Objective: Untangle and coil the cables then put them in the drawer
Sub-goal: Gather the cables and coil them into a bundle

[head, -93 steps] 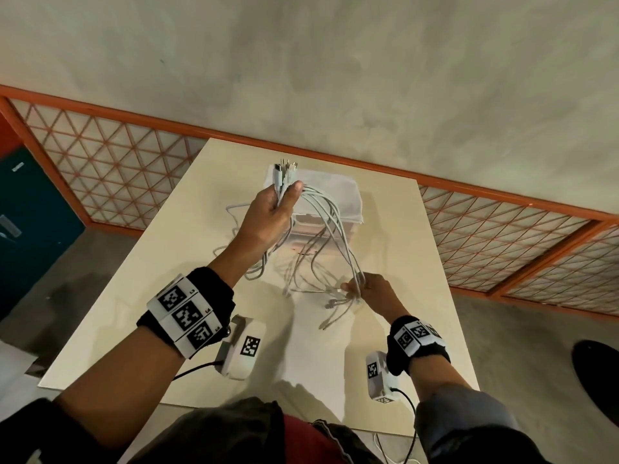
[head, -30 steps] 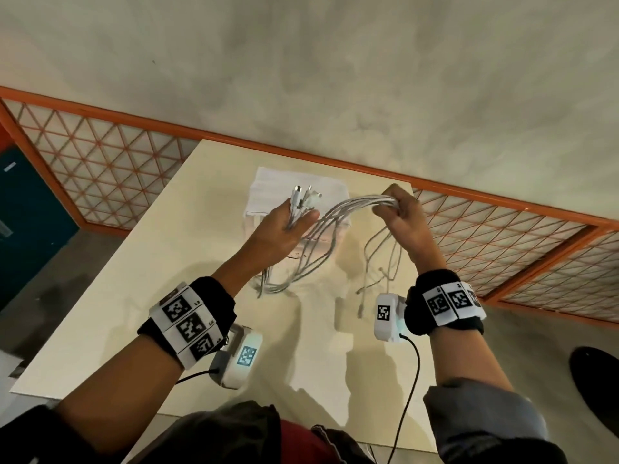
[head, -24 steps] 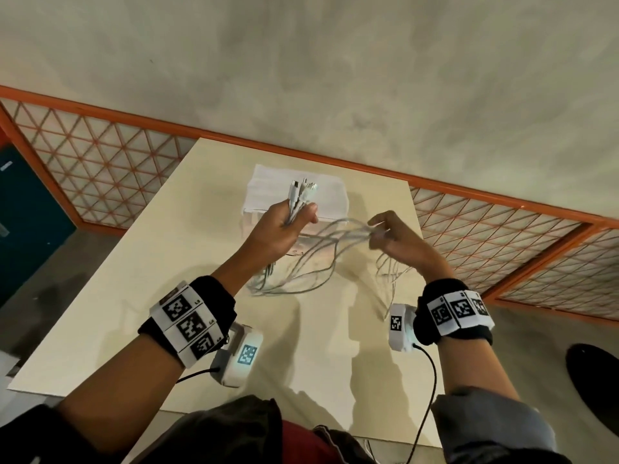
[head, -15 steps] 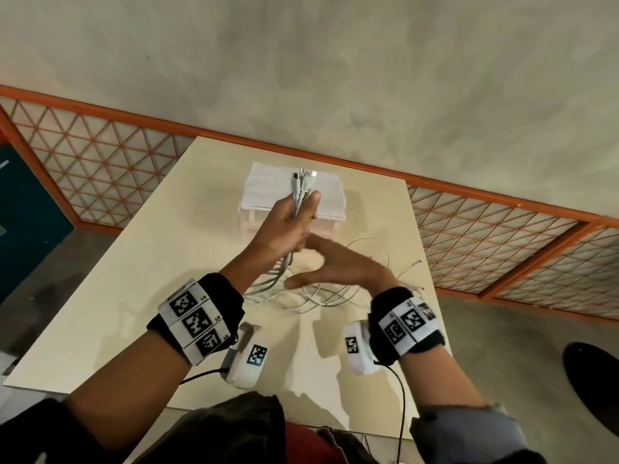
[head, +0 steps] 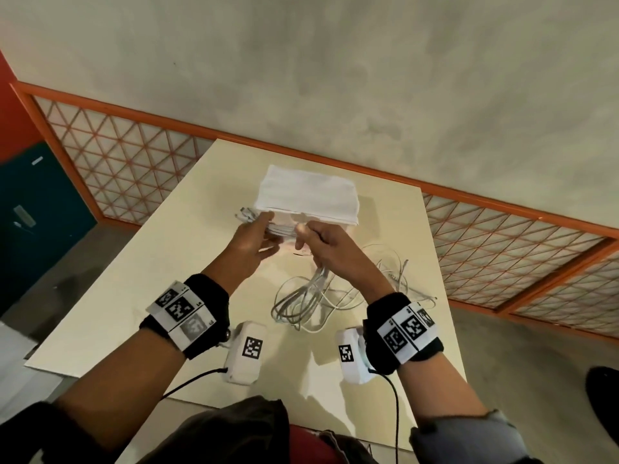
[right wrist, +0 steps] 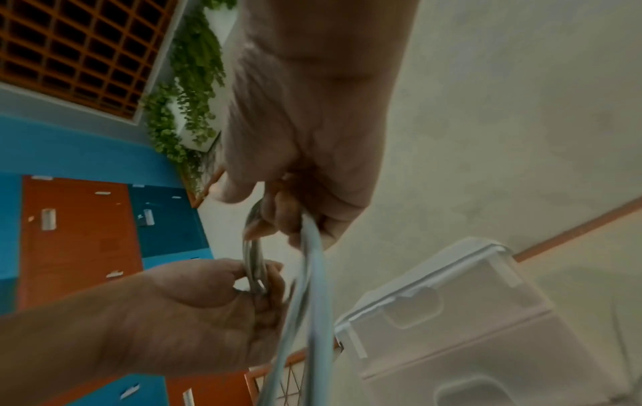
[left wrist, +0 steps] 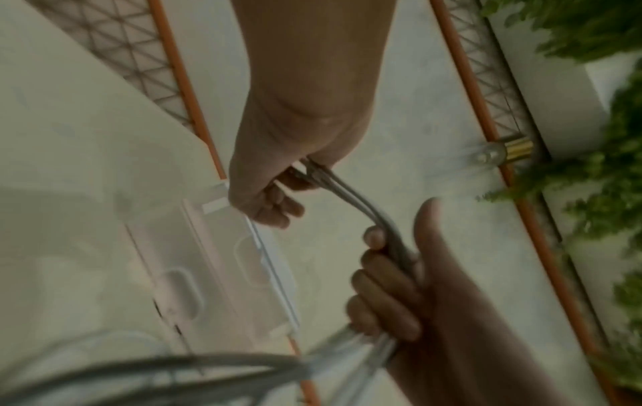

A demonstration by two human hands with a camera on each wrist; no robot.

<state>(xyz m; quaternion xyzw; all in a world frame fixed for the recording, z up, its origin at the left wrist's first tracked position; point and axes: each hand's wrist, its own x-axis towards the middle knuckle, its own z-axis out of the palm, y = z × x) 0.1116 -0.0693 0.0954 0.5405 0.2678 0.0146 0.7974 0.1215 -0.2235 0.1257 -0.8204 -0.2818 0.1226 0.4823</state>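
Note:
Both hands hold a bundle of white cables [head: 303, 303] in front of the white drawer unit [head: 308, 195] at the far side of the table [head: 167, 279]. My left hand [head: 268, 226] pinches the bundle near its plug ends [head: 244, 214], which stick out to the left. My right hand [head: 303, 236] grips the same bundle just beside it. Below that hand the cables hang in loose loops down to the tabletop. In the wrist views the short cable stretch [left wrist: 347, 197] between the hands is taut, and the hanging strands [right wrist: 309, 274] run past the translucent drawer front [right wrist: 451, 302].
More loose cable loops [head: 398, 272] lie near the table's right edge. An orange lattice railing [head: 127, 162] runs behind the table, which stands against a plain wall. Black wires trail from the wrist cameras over the table's near edge.
My left hand has turned so the plug ends point left instead of up. My right hand, open and reaching across half a second ago, now grips the bundle beside the left hand.

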